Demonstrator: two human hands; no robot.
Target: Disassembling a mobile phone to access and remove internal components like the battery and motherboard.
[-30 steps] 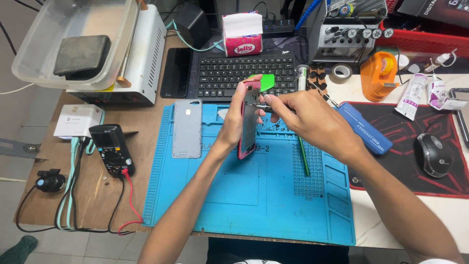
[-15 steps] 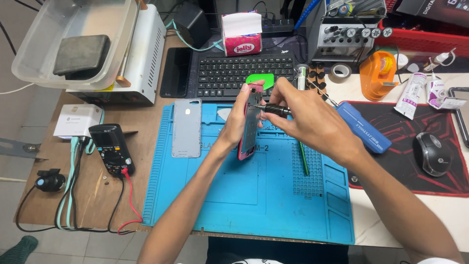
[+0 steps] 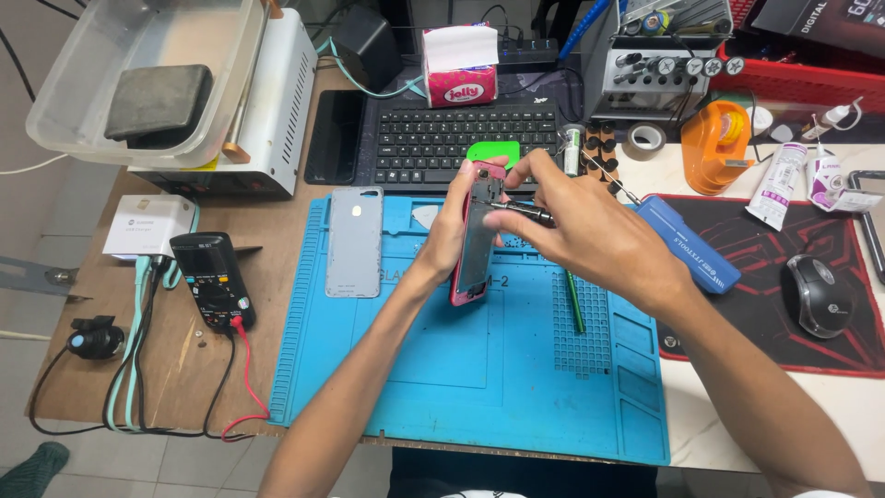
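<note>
Held upright above the middle of the blue mat: opened pink phone, clasped along its edge by the left hand. Pinched in the right hand: dark screwdriver, tip set against the phone's upper part. Compared with a second earlier, right hand drawn in closer over the phone's top, green pry card left lying at the keyboard edge behind. Suggests fine work at the top screws under way. Grey back cover flat near the mat's left edge.
</note>
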